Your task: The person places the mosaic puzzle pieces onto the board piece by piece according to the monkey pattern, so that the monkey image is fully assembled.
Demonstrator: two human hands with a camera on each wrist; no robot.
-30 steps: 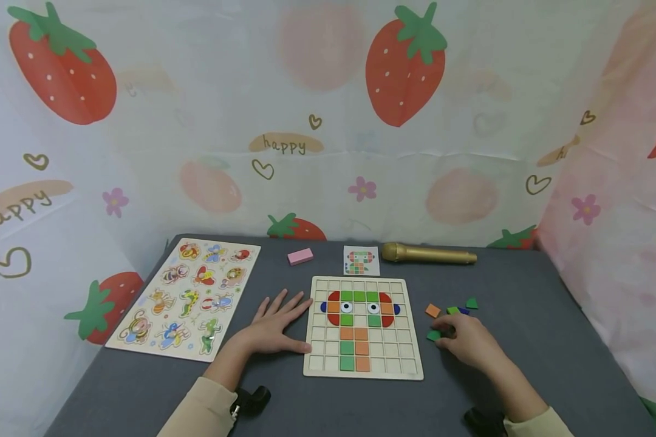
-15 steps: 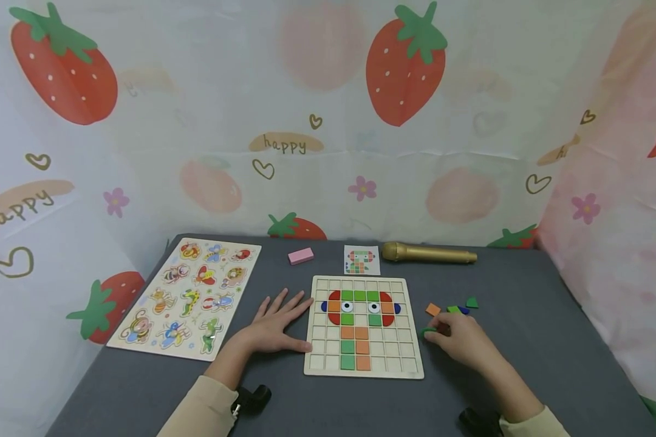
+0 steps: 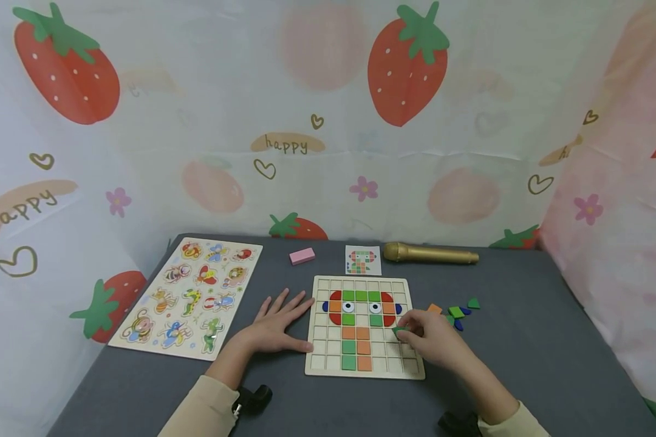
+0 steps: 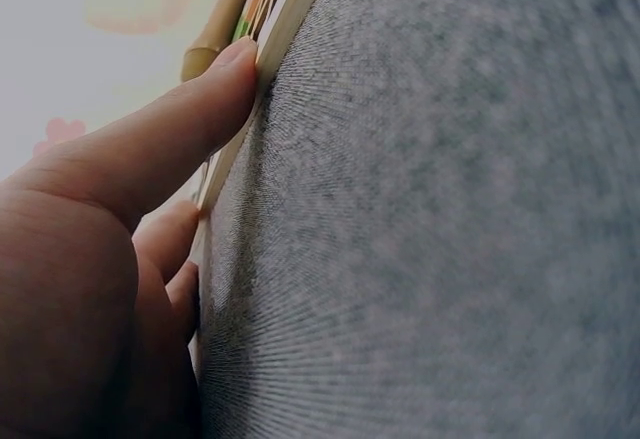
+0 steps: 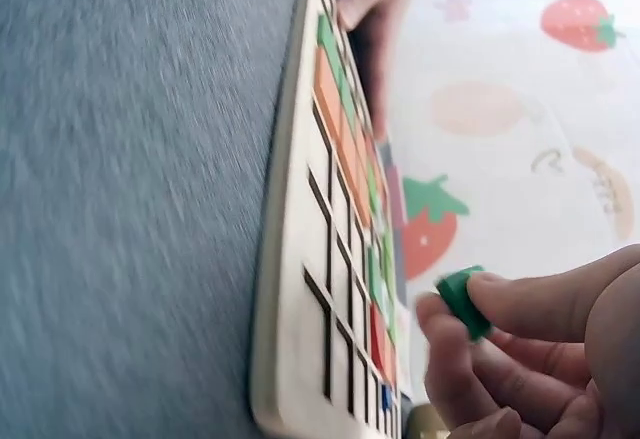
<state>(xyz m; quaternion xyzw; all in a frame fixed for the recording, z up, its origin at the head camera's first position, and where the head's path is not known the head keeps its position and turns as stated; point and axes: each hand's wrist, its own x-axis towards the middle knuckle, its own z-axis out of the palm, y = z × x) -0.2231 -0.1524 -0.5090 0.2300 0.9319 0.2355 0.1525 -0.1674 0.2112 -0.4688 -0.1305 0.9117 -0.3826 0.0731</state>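
A wooden grid board (image 3: 322, 358) lies mid-table, with red, orange, green and blue tiles and two eye tiles set in its squares. My left hand (image 3: 276, 328) rests flat with fingers spread, thumb and fingertips touching the board's left edge; in the left wrist view the thumb (image 4: 190, 119) presses that edge. Over the right side of the board, my right hand (image 3: 432, 340) pinches a small green tile (image 5: 464, 301) between thumb and index finger. The tile's full shape is partly hidden by the fingers. Behind the board lies a small picture card (image 3: 363, 261) showing a similar tile figure.
Loose tiles (image 3: 456, 312) in green, blue and orange lie right of the board. A gold microphone-shaped object (image 3: 430, 253) and a pink block (image 3: 302, 256) lie at the back. An insect-picture board (image 3: 186, 297) occupies the left. A strawberry-print curtain (image 3: 317, 91) hangs behind.
My right hand has lifted the green tile from beside the loose tiles and carried it left over the board. My left hand has stayed at the board's left edge.
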